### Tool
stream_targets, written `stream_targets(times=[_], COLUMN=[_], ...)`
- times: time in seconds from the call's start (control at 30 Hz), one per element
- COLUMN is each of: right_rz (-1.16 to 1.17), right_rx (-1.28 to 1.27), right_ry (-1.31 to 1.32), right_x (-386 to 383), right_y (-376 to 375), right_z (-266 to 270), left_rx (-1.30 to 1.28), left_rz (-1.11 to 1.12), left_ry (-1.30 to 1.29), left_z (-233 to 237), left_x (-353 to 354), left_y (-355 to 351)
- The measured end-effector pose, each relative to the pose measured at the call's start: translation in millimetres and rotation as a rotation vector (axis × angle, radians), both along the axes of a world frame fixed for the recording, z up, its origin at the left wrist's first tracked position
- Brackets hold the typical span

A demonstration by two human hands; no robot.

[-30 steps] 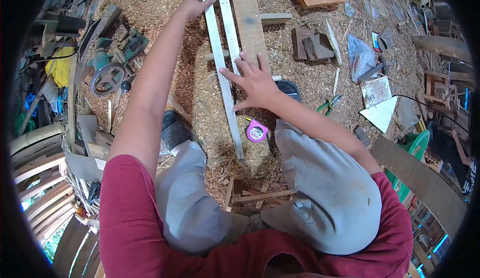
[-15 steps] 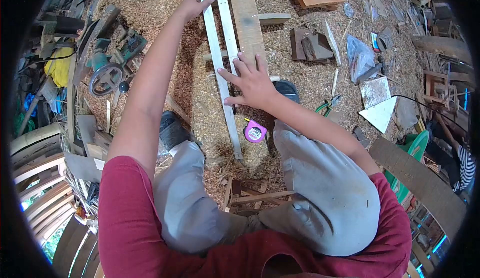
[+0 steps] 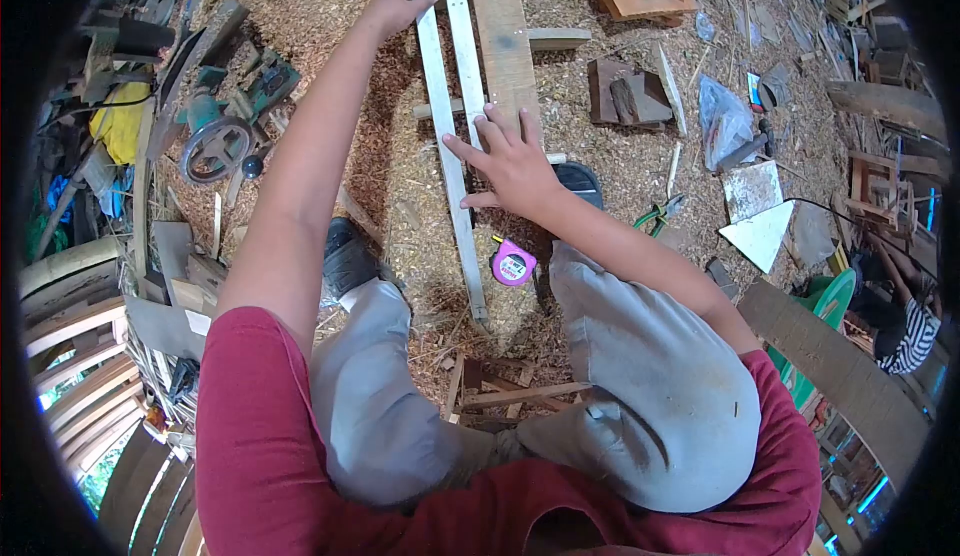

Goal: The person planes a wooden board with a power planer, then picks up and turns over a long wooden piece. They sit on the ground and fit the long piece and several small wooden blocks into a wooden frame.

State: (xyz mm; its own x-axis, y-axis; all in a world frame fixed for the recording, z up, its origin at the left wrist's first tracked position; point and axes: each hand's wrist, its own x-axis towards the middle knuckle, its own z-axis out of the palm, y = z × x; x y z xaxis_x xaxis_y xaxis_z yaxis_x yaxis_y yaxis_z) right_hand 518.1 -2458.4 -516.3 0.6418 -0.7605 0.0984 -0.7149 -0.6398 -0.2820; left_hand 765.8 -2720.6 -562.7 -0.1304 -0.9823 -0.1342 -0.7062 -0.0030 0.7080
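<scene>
My left hand (image 3: 398,6) grips the far end of a long pale wooden strip (image 3: 447,156), thumb on top of it. My right hand (image 3: 512,168) lies spread, palm down, across the strips and the near end of a wide brown board (image 3: 502,36). A second pale strip (image 3: 462,51) runs between the long strip and the board. Short crosspieces, one of them a wooden bar (image 3: 558,40), show under them. A pink tape measure (image 3: 513,263) rests beside the long strip's near part.
Green-handled pliers (image 3: 658,216), dark wood blocks (image 3: 630,94), a plastic bag (image 3: 722,121) and a white triangular piece (image 3: 758,234) lie right. A machine with a handwheel (image 3: 217,150) stands left. Another person's striped sleeve (image 3: 910,338) shows at the far right.
The whole view has shifted slightly, with the boards appearing a little further right. My hands keep nearly the same places on the wood. The other person's striped sleeve has moved a little.
</scene>
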Motion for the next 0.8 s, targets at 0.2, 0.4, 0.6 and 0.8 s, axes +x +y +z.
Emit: stream_targets(times=[0.2,0.4,0.6,0.8], right_rz=[0.021,0.022,0.019,0.022], right_rx=[0.089,0.088,0.088,0.060], right_ry=[0.035,0.056,0.028,0.047], right_x=[-1,-2,-3,-4], right_y=[-2,-1,-1,-1], right_z=[10,7,7,5], left_rx=[0.004,-0.003,0.002,0.005], left_rz=[-0.002,-0.004,-0.024,-0.023], left_ry=[0.046,0.049,-0.018,0.004], left_z=[-9,-8,-2,-4], left_x=[4,3,1,1], left_y=[-4,-3,1,-1])
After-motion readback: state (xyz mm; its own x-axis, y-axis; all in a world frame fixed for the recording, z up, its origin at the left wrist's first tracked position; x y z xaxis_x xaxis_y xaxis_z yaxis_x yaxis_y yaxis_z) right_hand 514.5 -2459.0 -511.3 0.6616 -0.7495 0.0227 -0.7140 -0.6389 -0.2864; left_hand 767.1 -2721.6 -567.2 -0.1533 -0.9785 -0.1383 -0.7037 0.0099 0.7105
